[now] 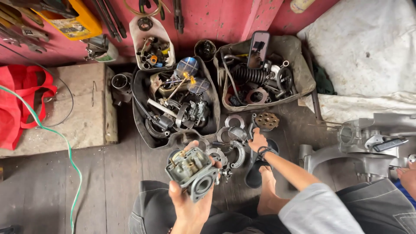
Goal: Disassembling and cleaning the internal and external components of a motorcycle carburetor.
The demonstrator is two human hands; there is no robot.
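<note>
A yellow box (71, 19) with a pale label (69, 27) sits at the top left by the red wall. A phone (258, 48) with a dark screen leans in the right tub (299, 65) of metal parts.

The carburettor (193, 172) is dull grey cast metal with brassy fittings on top. Around it, metal rings (234, 122) lie matt and grimy on a rough, worn wooden floor (108, 182). The engine casing (368, 143) is paler, smoother cast metal. The tubs (143, 125) look like scuffed dark plastic, the bag (17, 99) is red cloth.
</note>
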